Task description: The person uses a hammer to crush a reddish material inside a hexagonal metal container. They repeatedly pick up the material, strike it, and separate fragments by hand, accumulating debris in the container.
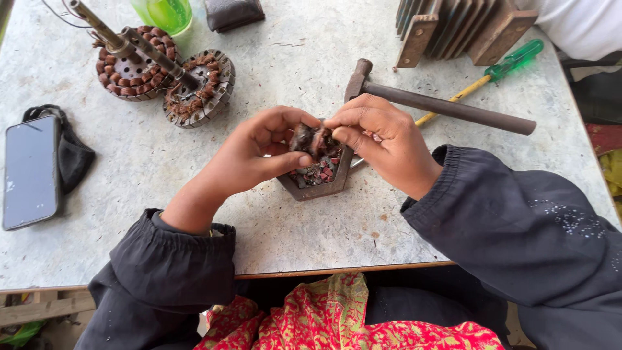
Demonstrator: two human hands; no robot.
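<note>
Small dark coil lump (310, 137) above a metal tray (304, 189).

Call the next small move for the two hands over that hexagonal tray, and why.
Probably keep both hands low over the hexagonal metal tray while working the dark clump. The left hand and right hand pinch it together just above the tray, which already holds small dark and reddish bits, so anything loosened would likely land inside.

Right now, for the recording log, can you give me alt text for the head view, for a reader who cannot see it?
Both hands, left hand and right hand, pinch a small dark part over a metal tray of scraps on a worn grey table. Behind lie a hammer and green-handled screwdriver; to the left, two copper-wound motor stators and a phone.
</note>
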